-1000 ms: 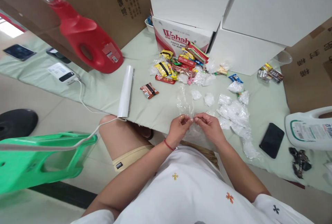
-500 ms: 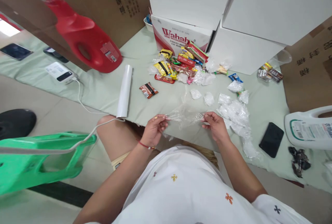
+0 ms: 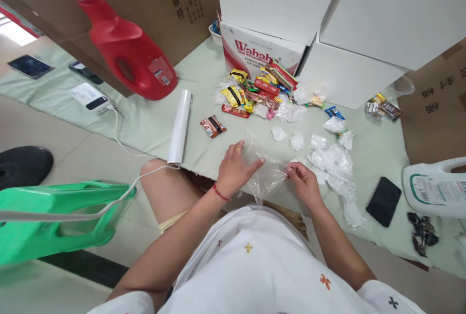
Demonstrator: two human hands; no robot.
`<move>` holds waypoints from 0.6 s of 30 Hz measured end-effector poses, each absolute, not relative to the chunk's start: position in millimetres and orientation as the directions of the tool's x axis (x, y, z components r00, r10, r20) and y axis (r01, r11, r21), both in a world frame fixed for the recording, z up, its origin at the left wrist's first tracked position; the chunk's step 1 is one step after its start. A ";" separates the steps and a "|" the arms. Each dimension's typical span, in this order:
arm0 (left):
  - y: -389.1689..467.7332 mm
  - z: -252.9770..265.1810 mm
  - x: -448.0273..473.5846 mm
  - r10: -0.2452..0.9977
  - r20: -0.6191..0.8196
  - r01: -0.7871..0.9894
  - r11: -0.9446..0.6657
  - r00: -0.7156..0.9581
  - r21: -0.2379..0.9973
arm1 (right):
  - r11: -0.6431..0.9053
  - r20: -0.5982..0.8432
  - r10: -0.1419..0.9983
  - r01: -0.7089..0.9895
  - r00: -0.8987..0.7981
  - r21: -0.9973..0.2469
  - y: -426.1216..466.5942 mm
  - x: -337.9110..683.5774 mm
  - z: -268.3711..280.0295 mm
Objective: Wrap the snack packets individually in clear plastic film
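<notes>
Having let go, left hand is splaying at clear plastic bag; right hand is pinching it over worktop's front edge.

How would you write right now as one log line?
left hand: open, fingers spread, at clear plastic | right hand: pinching that plastic | ahead: snack pile | left side: white roll

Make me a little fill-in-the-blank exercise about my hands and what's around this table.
1. Your right hand pinches the clear plastic bag between its ____ and fingers.
2. Your left hand has a ____ bracelet at its wrist.
3. The plastic stool beside the table is ____.

Missing words: thumb; red; green.
</notes>
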State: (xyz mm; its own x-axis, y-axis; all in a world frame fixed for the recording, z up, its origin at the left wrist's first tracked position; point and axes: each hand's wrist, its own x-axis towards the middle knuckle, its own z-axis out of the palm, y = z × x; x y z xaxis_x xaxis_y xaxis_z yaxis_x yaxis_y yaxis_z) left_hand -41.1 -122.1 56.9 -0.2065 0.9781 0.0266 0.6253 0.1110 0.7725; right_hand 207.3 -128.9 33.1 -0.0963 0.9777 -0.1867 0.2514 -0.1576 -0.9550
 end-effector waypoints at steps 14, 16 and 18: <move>-130.2 56.3 -33.7 0.992 0.070 0.461 -0.014 -0.104 0.888 | 0.292 0.080 0.908 0.483 -0.412 -0.825 -108.6 197.3 69.8; -129.6 54.5 -35.7 0.990 0.040 0.415 0.020 -0.137 0.910 | 0.202 0.056 0.949 0.463 -0.310 -0.863 -90.7 180.2 58.6; -126.2 48.7 -46.4 0.975 -0.014 0.338 0.090 -0.221 0.937 | 0.018 -0.033 0.993 0.412 -0.117 -0.911 -72.4 173.9 43.5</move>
State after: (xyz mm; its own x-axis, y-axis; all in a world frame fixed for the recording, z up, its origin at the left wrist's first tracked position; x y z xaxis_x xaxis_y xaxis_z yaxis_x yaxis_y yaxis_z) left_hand -46.4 -126.2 48.7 -0.2213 0.9751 -0.0138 0.3377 0.0899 0.9369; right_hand 173.9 -72.4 43.5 -0.1167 0.9926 -0.0327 0.4124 0.0185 -0.9108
